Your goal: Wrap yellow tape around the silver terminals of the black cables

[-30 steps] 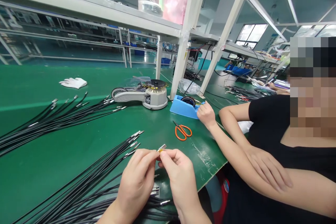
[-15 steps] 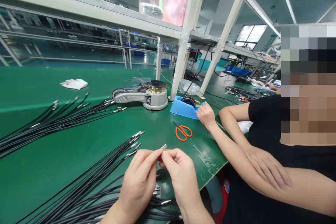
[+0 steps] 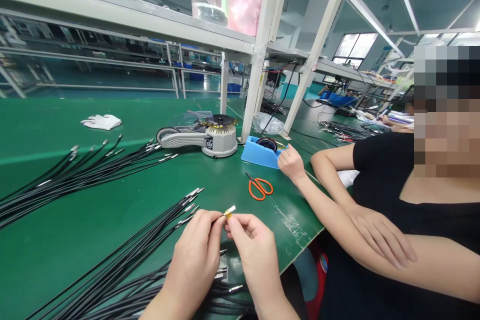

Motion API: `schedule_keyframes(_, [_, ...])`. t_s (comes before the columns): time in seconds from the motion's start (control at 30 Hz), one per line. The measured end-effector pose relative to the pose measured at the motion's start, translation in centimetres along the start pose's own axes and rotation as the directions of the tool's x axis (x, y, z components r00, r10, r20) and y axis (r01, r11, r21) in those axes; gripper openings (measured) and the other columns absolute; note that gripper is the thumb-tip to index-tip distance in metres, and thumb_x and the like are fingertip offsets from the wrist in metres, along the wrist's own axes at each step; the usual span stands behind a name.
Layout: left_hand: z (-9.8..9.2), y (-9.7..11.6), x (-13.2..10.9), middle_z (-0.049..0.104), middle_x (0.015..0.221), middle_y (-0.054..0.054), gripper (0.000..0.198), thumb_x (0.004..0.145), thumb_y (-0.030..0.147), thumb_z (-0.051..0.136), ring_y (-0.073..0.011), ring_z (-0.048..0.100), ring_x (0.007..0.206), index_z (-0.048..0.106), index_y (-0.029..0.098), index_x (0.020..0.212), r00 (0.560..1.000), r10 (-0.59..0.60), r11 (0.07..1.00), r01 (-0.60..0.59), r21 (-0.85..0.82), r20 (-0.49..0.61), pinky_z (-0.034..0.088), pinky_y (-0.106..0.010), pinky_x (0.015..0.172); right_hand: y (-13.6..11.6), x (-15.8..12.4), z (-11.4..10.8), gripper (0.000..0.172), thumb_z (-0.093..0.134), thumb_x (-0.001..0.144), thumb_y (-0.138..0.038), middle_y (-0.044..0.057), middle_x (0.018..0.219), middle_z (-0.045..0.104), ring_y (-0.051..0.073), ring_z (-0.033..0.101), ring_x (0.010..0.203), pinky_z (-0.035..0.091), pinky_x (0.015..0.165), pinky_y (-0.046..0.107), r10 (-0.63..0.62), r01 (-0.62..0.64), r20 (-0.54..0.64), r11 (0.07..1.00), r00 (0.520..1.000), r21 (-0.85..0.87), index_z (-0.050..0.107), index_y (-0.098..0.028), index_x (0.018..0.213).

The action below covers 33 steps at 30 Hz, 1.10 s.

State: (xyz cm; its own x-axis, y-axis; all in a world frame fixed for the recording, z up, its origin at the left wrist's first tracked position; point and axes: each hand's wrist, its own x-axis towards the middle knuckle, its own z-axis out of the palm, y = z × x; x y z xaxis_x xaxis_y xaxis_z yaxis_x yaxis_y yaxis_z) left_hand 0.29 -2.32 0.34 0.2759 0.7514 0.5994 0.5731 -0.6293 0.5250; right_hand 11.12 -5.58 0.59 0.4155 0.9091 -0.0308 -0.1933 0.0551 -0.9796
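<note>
My left hand (image 3: 197, 252) is closed in a pinch on a thin cable just behind its silvery metal connector (image 3: 231, 209), which points up and to the right. A small piece of yellow tape (image 3: 228, 215) shows at the base of that connector. Thumb and forefinger of my right hand (image 3: 257, 247) pinch together on the tape, right beside the left fingertips. Below and to the left of my hands lie bundles of black cables (image 3: 142, 240) with metal ends. Orange-handled scissors (image 3: 258, 187) rest on the green table beyond my hands.
A grey round tape dispenser (image 3: 219, 137) stands farther back, near a blue tape dispenser (image 3: 258, 152) touched by a co-worker's hand (image 3: 291, 162). More black cables (image 3: 86, 167) and a white glove (image 3: 101, 121) lie at left. White shelf posts (image 3: 257, 75) rise behind.
My left fingers have drawn back slightly from the connector, so more of it and the yellow tape shows. The right fingers stay close beside it. The camera view has shifted slightly.
</note>
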Motion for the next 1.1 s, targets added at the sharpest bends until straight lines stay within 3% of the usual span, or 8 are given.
schedule_keyframes(0.37, [-0.5,0.9,0.2,0.06,0.063,0.002,0.027,0.091,0.037,0.041,-0.0132,0.058,0.057,0.056,0.021,0.075,0.97,-0.22,0.958,0.234,-0.164,0.102,0.045,-0.023,0.055,-0.1,-0.1,-0.1,0.025,0.066,0.075,-0.039,0.007,0.073,0.072,0.019,0.065,0.069,0.052,0.067,0.028,-0.006,0.006,0.002,0.998,1.0,-0.061,0.07,-0.014,0.074])
schedule_keyframes(0.53, [-0.5,1.3,0.1,0.054,0.055,0.004,0.031,0.088,0.045,0.042,-0.0122,0.053,0.049,0.055,0.021,0.074,0.911,-0.357,0.862,0.407,-0.303,0.208,0.043,-0.022,0.05,-0.4,-0.2,-0.2,0.022,0.067,0.074,-0.035,0.006,0.07,0.071,0.018,0.064,0.066,0.052,0.064,0.027,-0.018,0.018,-0.002,0.997,1.0,-0.072,0.071,-0.014,0.075])
schedule_keyframes(0.7, [-0.4,1.7,0.4,0.051,0.055,0.005,0.03,0.084,0.048,0.046,-0.0122,0.052,0.051,0.053,0.02,0.075,0.821,-0.459,0.685,0.571,-0.452,0.34,0.043,-0.023,0.052,-1.0,-0.2,-0.2,0.021,0.065,0.076,-0.035,0.005,0.068,0.071,0.016,0.063,0.062,0.052,0.06,0.025,-0.022,0.023,0.031,0.999,0.999,-0.043,0.07,-0.014,0.075])
schedule_keyframes(0.9, [-1.1,1.4,0.8,0.039,0.052,0.009,0.034,0.08,0.05,0.052,-0.0081,0.045,0.042,0.049,0.018,0.07,0.759,-0.384,0.483,0.651,-0.585,0.526,0.033,-0.02,0.046,-1.3,-0.6,-0.6,0.018,0.065,0.078,-0.031,0.005,0.074,0.073,0.017,0.066,0.07,0.052,0.069,0.026,-0.079,0.083,0.064,0.995,0.995,-0.062,0.069,-0.014,0.074])
schedule_keyframes(1.1, [-1.2,0.7,0.8,0.037,0.053,0.008,0.033,0.084,0.048,0.052,-0.0067,0.041,0.044,0.05,0.017,0.073,0.751,-0.253,0.382,0.657,-0.65,0.61,0.028,-0.019,0.046,-1.4,-0.7,-1.0,0.018,0.065,0.078,-0.032,0.005,0.074,0.073,0.017,0.066,0.07,0.053,0.068,0.026,-0.075,0.08,0.086,0.995,0.993,-0.06,0.069,-0.015,0.076])
